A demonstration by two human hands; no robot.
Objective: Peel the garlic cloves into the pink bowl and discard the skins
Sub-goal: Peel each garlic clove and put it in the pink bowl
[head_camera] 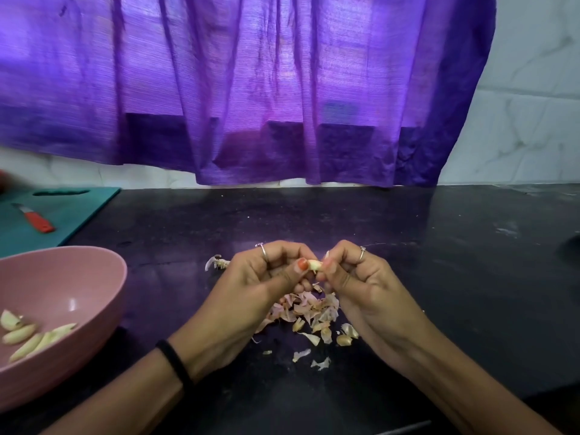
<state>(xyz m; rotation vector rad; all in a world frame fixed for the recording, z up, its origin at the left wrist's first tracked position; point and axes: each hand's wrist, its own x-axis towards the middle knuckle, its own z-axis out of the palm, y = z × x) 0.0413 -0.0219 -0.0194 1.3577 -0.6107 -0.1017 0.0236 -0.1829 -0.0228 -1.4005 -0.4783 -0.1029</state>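
Done so far: several peeled cloves [25,335] lying in the pink bowl [103,296] at the left edge of the black counter [408,246].
In hand: one garlic clove [314,264], pale and apparently partly bared, held above the counter between both hands.
Skins: loose heap of skins [309,312] on the counter directly beneath the hands, a few flakes scattered nearer; one stray husk [216,262] just left of the left hand. None discarded yet.
Left to do, by judgement: finish this clove, drop it into the bowl, clear the skins; whether unpeeled cloves remain cannot be told.
Left hand [266,274]: fingers curled, thumb and fingertips pinching the clove's left end; ring on one finger, black band on the wrist.
Right hand [354,277]: fingers curled inward, thumb and forefinger pinching the clove's right end, seemingly on a bit of skin; ring visible.
Pose: wrists raised off the counter, knuckles up, hands nearly touching.
Elsewhere: red-handled knife [34,218] lying on a teal cutting board [78,211], far left; purple curtain [251,89] behind.
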